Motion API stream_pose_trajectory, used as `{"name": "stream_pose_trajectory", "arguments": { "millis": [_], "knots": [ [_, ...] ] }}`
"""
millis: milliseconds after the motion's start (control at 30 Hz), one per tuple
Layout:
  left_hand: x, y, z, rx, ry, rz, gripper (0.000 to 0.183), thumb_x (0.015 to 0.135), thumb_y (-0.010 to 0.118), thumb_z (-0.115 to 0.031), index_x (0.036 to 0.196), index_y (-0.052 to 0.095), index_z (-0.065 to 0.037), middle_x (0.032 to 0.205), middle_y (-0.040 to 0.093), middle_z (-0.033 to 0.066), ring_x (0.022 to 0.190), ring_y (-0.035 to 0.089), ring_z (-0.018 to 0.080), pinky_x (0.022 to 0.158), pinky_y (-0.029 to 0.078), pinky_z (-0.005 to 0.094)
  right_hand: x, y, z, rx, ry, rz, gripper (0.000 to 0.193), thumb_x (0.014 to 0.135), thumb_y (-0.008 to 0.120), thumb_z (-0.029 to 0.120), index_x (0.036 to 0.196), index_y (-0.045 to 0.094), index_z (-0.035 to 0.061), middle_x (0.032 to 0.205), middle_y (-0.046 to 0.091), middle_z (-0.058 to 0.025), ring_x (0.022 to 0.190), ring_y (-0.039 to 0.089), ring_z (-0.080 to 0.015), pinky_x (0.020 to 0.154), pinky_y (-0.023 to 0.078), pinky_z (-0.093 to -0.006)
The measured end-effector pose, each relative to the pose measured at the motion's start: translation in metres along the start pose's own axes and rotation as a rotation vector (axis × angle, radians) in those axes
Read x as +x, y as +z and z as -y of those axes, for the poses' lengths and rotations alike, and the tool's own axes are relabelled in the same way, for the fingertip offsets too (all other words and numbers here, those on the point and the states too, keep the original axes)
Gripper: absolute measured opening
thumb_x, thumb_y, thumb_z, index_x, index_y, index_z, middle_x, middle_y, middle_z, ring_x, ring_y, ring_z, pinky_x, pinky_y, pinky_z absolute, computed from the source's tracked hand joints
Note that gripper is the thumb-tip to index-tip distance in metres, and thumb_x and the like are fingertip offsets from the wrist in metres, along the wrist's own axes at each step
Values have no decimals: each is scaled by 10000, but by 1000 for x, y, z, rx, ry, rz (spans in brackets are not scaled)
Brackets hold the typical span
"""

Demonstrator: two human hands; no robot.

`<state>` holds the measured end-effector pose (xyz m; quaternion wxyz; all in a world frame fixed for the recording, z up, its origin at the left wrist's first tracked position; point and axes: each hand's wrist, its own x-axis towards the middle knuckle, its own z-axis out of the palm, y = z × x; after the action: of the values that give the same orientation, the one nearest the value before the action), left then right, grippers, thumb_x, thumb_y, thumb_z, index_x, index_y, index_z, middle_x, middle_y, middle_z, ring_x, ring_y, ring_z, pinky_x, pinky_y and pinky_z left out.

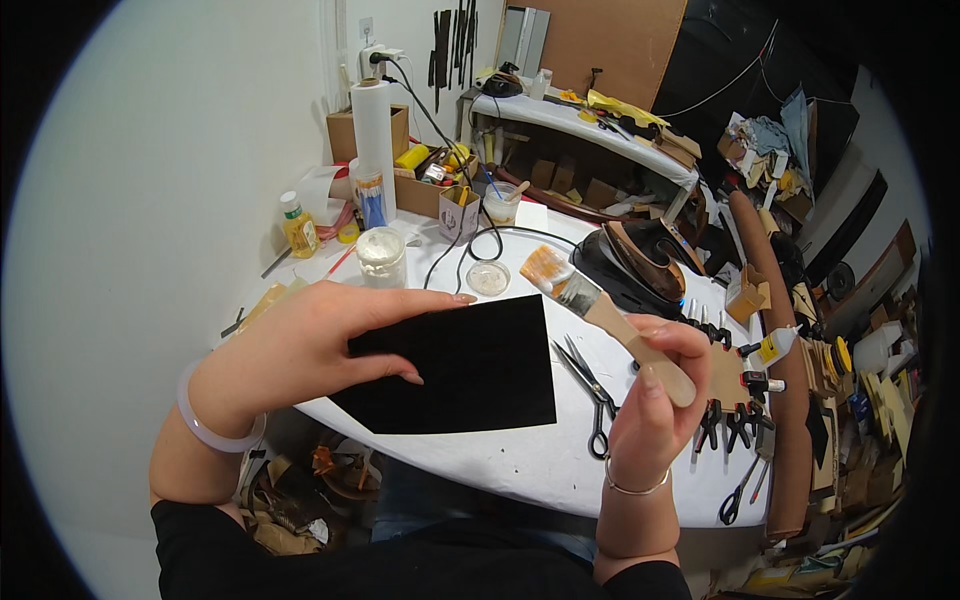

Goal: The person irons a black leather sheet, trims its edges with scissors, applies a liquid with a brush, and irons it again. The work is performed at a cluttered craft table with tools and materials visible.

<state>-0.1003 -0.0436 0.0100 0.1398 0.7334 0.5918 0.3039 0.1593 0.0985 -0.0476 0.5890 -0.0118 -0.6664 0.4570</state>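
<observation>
A stiff black sheet (470, 370) extends over the white table in front of me. My left hand (320, 335) holds it at its left side, thumb on its face and index finger along its far edge; the other fingers are hidden. In my right hand (665, 385) is a flat paintbrush (620, 325), gripped by its pale wooden handle. The brush's bristles point away and to the left, above the table. Behind the sheet stand an opened jar of white paste (381, 258) and a round lid (489, 279). Black-handled scissors (590, 385) lie between the sheet and my right hand.
An iron (635, 265) stands at the back right, its cable crossing the table. Several black clamps grip a tan panel (732, 375) on the right. A glue bottle (300, 228), a white roll (373, 150) and a small tub (502, 203) are at the back left.
</observation>
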Motion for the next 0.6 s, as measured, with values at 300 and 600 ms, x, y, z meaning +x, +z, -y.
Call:
{"name": "stream_pose_trajectory", "arguments": {
  "millis": [300, 600],
  "knots": [
    [2, -1, 0, 30, -28, 14, 648, 803, 811, -132, 1404, 580, -199, 913, 687, 105, 730, 604, 247, 684, 499, 339, 1, 0, -1, -42, 3, 19, 269, 912, 556, 74, 1156, 492, -20, 1129, 624, -232, 1075, 608, -253, 997, 466, -379],
    [-2, 2, -4, 130, 76, -79, 606, 790, 799, -83, 1358, 621, -198, 807, 662, 68, 619, 587, 235, 579, 473, 317, 0, 1, 5, -53, -33, -124, 326, 832, 584, 208, 1072, 513, -2, 1060, 606, -188, 993, 584, -268, 977, 413, -399]
  ]
}}
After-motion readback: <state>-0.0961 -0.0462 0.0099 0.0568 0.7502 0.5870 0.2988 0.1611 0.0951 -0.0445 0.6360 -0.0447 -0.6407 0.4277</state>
